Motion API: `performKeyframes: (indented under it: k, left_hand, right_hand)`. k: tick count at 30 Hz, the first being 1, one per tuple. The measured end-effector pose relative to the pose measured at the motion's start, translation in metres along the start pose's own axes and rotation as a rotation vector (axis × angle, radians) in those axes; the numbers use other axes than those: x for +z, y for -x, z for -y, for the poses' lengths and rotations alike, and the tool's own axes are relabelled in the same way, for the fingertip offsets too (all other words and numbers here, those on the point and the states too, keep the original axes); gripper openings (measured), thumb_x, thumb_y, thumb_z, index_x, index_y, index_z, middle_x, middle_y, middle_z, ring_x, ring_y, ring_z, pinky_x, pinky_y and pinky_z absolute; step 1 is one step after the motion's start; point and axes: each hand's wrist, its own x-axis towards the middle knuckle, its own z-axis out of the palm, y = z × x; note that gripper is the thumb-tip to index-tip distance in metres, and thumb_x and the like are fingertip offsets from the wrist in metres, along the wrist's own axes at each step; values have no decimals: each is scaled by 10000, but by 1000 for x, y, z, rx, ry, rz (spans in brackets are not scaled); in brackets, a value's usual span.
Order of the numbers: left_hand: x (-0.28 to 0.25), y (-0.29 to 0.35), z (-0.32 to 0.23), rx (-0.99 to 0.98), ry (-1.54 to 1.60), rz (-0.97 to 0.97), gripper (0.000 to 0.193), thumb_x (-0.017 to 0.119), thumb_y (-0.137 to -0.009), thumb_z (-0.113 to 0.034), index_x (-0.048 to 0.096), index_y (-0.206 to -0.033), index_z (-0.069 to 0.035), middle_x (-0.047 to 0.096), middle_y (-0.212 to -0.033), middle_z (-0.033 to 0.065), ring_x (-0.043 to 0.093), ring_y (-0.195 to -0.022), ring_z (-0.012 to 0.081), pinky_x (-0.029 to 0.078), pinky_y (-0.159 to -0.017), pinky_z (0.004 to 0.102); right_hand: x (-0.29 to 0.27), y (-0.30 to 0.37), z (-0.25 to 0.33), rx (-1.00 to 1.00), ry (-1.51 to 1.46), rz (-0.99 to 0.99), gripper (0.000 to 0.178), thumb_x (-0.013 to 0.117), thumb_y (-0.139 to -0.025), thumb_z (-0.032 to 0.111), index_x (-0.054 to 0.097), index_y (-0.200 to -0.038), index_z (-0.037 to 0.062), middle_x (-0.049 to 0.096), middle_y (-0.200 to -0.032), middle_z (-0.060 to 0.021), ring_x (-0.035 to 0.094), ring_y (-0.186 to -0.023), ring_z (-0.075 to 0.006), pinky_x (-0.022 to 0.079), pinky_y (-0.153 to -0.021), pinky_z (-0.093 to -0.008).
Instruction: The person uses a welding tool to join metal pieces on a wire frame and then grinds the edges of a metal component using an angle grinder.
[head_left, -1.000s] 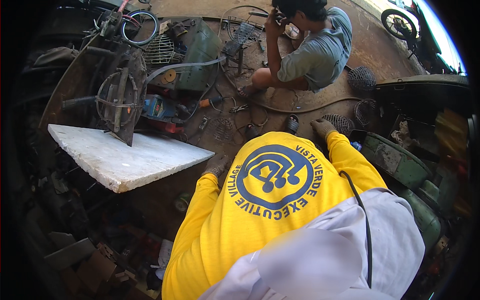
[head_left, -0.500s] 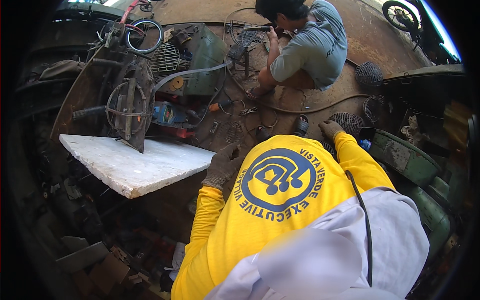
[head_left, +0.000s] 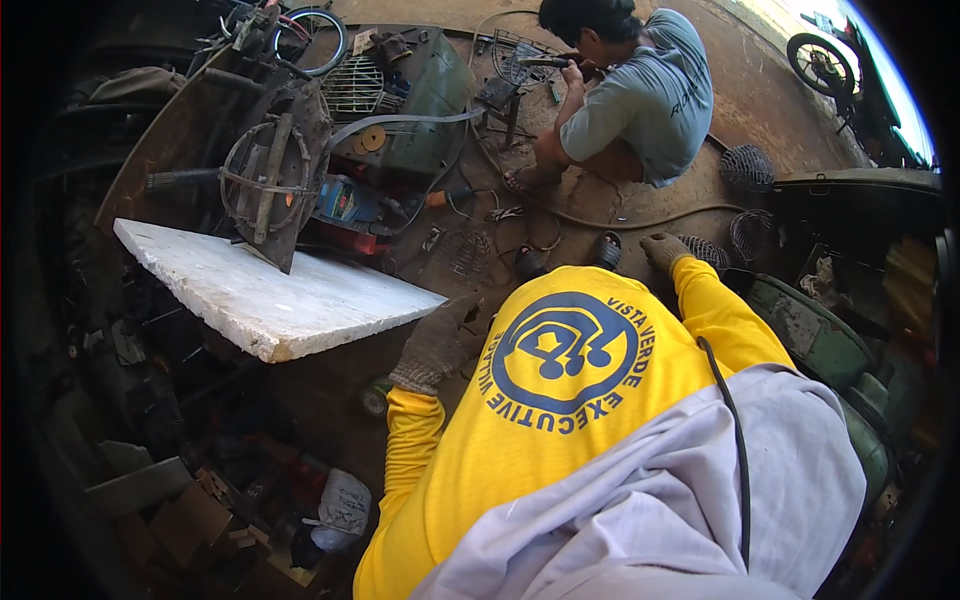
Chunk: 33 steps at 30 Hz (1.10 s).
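My left hand (head_left: 440, 343), in a grey-brown knit glove, hovers by the near right corner of a thick white slab (head_left: 290, 305). Its fingers are loosely bent and apart, and nothing shows between them. Gloved too, my right hand (head_left: 664, 252) is held low beyond my torso, close to a dark wire cage (head_left: 706, 252). Those fingers are partly turned away but look loose, with no object visible in them. Above the slab at the left stands a metal plate with a round wire form (head_left: 263, 182) and a crossing bar on it.
A person (head_left: 640, 95) in a grey-green shirt crouches ahead, holding a tool over a wire grille (head_left: 520, 58). A hose (head_left: 640, 215) crosses the floor. A green metal case (head_left: 435, 100) stands at far left, green machinery (head_left: 800, 320) at right, and a white sack (head_left: 343, 503) lies near left.
The view has shifted a little, and the slab shows slightly higher. My left hand has moved slightly left and lower against my body. The crouching person keeps the same pose.
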Motion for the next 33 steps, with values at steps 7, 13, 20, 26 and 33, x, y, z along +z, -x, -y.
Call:
performKeyframes:
  k: [7, 13, 20, 26, 33]
  left_hand:
    - [3, 16, 6, -103, -7, -82, 564, 731, -819, -257, 548, -1329, -98, 633, -1201, 173, 627, -1099, 318, 509, -909, 391]
    - [11, 34, 5, -231, 56, -125, 556, 733, -823, -288, 558, -1314, -93, 635, -1195, 173, 624, -1103, 320, 507, -910, 394]
    - [45, 62, -8, -256, 163, -225, 429, 677, -881, -264, 594, -1256, -72, 656, -1121, 164, 652, -1010, 266, 518, -867, 349]
    - [62, 98, -14, -381, 221, -222, 492, 728, -828, -200, 581, -1273, -50, 659, -1086, 144, 641, -994, 256, 507, -893, 348]
    - [70, 99, 0, -399, 95, -280, 550, 740, -798, -224, 565, -1300, -82, 651, -1147, 148, 636, -1051, 286, 495, -935, 369]
  right_hand:
    - [23, -8, 29, -14, -7, 61, 448, 552, -931, 383, 624, -1186, 21, 652, -914, -106, 624, -768, -211, 515, -668, -350]
    - [35, -31, 48, -36, 17, 136, 496, 521, -934, 391, 584, -1264, 26, 667, -999, -140, 649, -794, -233, 546, -678, -366]
    - [17, -79, 59, -42, 167, 155, 473, 563, -914, 367, 575, -1251, 36, 653, -928, -122, 636, -752, -223, 549, -679, -363]
    - [18, -81, 74, -41, 310, 263, 507, 562, -907, 375, 558, -1289, 42, 661, -969, -134, 652, -798, -232, 555, -699, -373]
    - [36, -146, 55, -333, 567, 416, 463, 564, -903, 349, 577, -1239, 31, 677, -983, -120, 668, -819, -233, 558, -702, -385]
